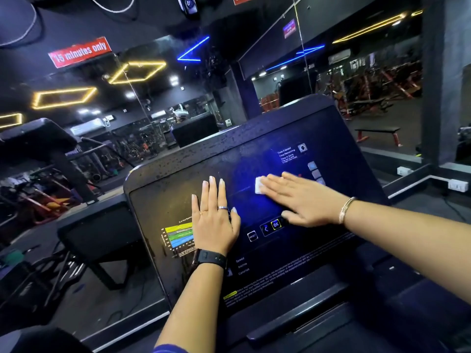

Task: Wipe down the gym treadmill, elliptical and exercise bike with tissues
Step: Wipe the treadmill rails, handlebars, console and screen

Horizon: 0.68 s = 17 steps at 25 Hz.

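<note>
Both hands are flat on the treadmill console [178, 189], a dark tilted panel w/ printed buttons. The right hand [303, 198] has fingers stretched out, palm down, pressing a small folded white tissue [259, 185] against the panel's middle, near the column of buttons on the right; only 1 corner of the tissue shows past the fingertips. The left hand [216, 220] is spread open, holding nothing, resting flat beside the coloured chart [178, 236], prob. as a brace.

Handling, as a guess: the tissue is v. light, soft and thin, w/ no stiffness, so it bunches or tears if dragged hard, esp. if the specks on the upper panel are moisture. Best kept folded and pinned under flat fingers, not pinched at an edge. The console is rigid, smooth and slick; the OK button [275, 224] sits just beside the right thumb, so light pressure there avoids accidental presses.
</note>
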Available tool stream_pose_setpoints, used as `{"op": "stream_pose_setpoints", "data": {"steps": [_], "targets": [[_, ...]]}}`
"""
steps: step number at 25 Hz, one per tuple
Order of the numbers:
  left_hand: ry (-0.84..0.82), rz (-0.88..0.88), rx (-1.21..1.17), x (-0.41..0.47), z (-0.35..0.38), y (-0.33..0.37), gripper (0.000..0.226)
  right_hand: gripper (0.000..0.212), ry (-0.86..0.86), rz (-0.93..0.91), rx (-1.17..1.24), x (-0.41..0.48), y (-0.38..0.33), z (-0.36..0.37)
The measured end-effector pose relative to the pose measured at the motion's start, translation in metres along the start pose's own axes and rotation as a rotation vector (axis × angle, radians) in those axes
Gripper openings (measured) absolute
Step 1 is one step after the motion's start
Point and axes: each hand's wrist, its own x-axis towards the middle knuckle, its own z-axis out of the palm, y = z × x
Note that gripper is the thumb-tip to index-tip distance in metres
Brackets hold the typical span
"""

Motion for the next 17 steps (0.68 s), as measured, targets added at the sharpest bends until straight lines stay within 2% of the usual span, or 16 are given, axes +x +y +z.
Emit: {"op": "stream_pose_setpoints", "data": {"steps": [1,3,4,5,8,9,11,12,13,15,16,17], "targets": [[-0.001,0.003,0.001,0.000,0.000,0.000,0.066,0.071,0.035,0.063,-0.001,-0.004,0.012,0.002],[-0.012,-0.007,-0.004,-0.001,0.000,0.002,0.067,0.072,0.066,0.352,0.086,-0.012,0.022,-0.001],[-0.022,-0.015,-0.007,-0.002,0.000,0.003,0.067,0.075,0.056,0.428,0.100,-0.014,0.018,0.001],[-0.032,-0.020,-0.011,-0.003,0.000,0.004,0.067,0.077,0.037,0.401,0.096,-0.018,0.011,0.004],[-0.049,-0.025,-0.014,-0.004,-0.001,0.003,0.067,0.073,-0.030,0.136,-0.017,-0.040,0.015,0.011],[-0.051,-0.026,-0.019,-0.004,-0.002,0.003,0.067,0.072,-0.007,0.195,-0.021,-0.044,0.024,0.011],[-0.043,-0.027,-0.021,-0.005,-0.002,0.004,0.067,0.074,0.035,0.476,0.076,-0.040,0.024,0.004],[-0.038,-0.028,-0.019,-0.005,-0.002,0.004,0.067,0.076,0.038,0.529,0.104,-0.030,0.016,0.003],[-0.033,-0.028,-0.017,-0.005,-0.001,0.005,0.067,0.078,0.019,0.475,0.118,-0.022,0.006,0.006],[-0.019,-0.021,-0.013,-0.004,0.001,0.004,0.068,0.074,0.000,0.157,0.016,-0.011,-0.003,0.005],[-0.015,-0.018,-0.012,-0.003,0.002,0.004,0.068,0.071,0.018,0.097,-0.016,-0.003,0.004,0.002],[-0.014,-0.017,-0.014,-0.003,0.003,0.004,0.068,0.070,0.055,0.184,0.017,0.005,0.007,-0.002]]}}
